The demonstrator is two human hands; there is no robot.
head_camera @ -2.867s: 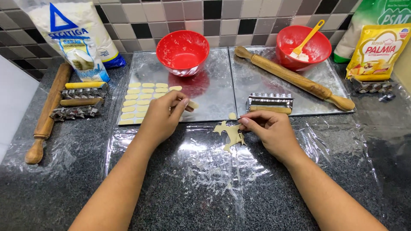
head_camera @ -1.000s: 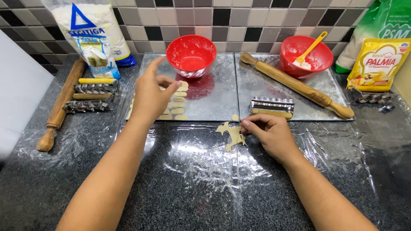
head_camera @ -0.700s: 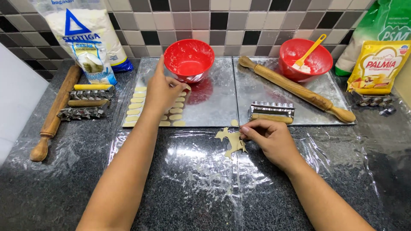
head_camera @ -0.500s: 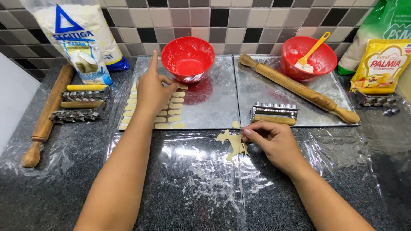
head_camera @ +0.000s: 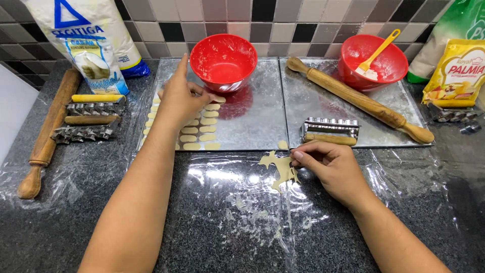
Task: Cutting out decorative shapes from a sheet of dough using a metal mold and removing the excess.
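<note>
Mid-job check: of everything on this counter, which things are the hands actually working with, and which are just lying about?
In use:
left hand over the oval dough pieces on the left metal tray
right hand touching the dough scrap on the plastic film

Lying about:
two rolling pins
roller cutter
two red bowls
flour bag
margarine pack

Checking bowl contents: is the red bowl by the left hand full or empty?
Empty: the red bowl shows only pale smears inside, near the left hand.
</note>
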